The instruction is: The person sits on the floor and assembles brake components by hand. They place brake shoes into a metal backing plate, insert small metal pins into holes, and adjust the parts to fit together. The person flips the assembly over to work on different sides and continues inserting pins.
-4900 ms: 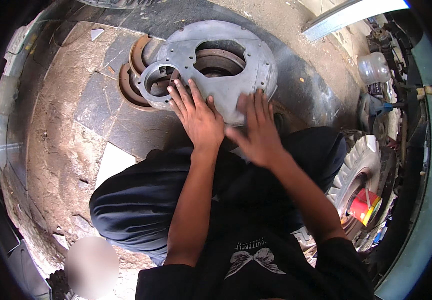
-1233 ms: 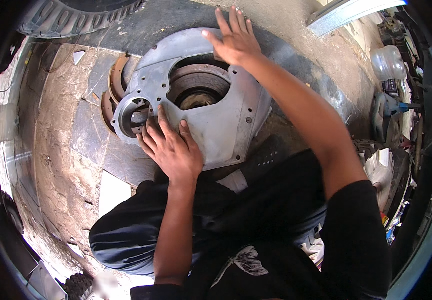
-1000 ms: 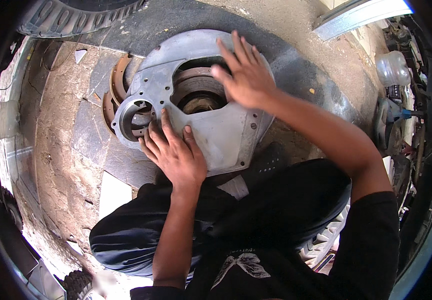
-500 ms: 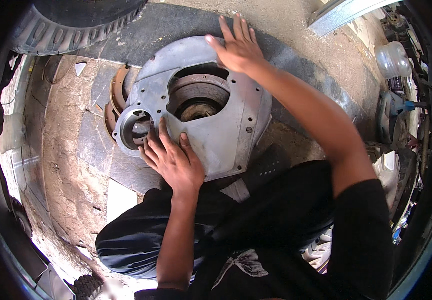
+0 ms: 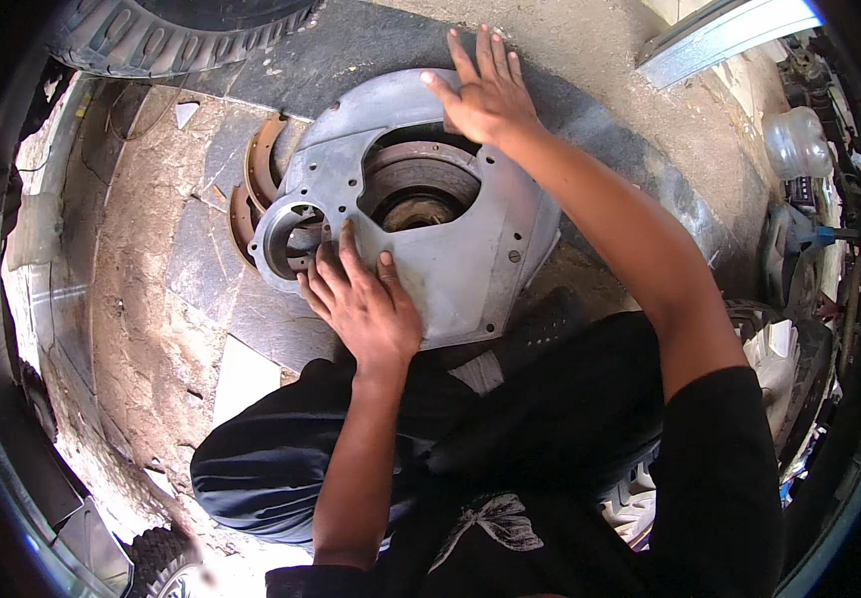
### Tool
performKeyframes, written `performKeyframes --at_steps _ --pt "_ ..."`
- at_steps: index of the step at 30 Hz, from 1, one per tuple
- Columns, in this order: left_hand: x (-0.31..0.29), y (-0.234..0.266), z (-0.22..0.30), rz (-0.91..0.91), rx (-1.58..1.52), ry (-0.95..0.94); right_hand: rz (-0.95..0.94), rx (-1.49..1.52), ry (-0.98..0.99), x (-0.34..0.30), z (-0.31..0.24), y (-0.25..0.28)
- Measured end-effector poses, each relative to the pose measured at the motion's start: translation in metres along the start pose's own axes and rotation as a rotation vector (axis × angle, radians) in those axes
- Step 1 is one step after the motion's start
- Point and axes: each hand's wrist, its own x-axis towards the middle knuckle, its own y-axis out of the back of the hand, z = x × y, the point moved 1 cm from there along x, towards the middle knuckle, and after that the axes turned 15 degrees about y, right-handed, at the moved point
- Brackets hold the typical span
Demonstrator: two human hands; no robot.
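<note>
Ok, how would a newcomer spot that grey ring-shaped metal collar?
Find the big grey metal casting at centre. At its left edge, by the bare left hand, sits the collar. Unlike the curved, rusty-brown metal bands beside it, it is grey with a round hole.

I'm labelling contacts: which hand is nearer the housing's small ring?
Left: the left hand is at the edge of the small ring; the right hand is at the housing's far edge.

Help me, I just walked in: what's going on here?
A person in black is handling a large grey metal housing with cut-outs, bare-handed. The left hand rests on its near left part; the right hand is over its far edge, open and grasping nothing. Two rust-brown curved pieces lie to its left.
</note>
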Motion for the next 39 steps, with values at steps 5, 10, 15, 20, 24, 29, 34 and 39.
performKeyframes --at_steps 5,10,15,20,24,29,34,39 --pt "0.0 0.001 -0.003 0.002 0.007 0.009 -0.063 0.037 -0.001 -0.038 0.006 0.01" --pt "0.0 -0.002 0.001 0.012 -0.01 -0.013 0.041 -0.064 -0.054 0.011 0.016 0.0" --pt "0.002 0.002 -0.009 0.007 -0.024 0.008 -0.107 0.0 0.083 -0.037 -0.004 0.011" --pt "-0.001 -0.001 0.0 0.013 -0.024 -0.001 -0.02 -0.032 -0.115 -0.001 0.027 0.006" --pt "-0.001 -0.006 -0.011 0.057 -0.015 -0.002 -0.083 -0.038 -0.024 -0.029 -0.029 0.015" --pt "0.0 -0.011 -0.011 0.06 -0.05 0.005 -0.031 0.09 0.043 -0.1 -0.083 0.032" --pt "0.003 -0.017 -0.014 0.079 -0.092 -0.055 0.448 0.554 -0.067 -0.11 -0.085 0.065" --pt "-0.004 -0.009 -0.022 0.095 -0.021 -0.112 -0.005 0.611 -0.206 -0.153 -0.061 0.129"
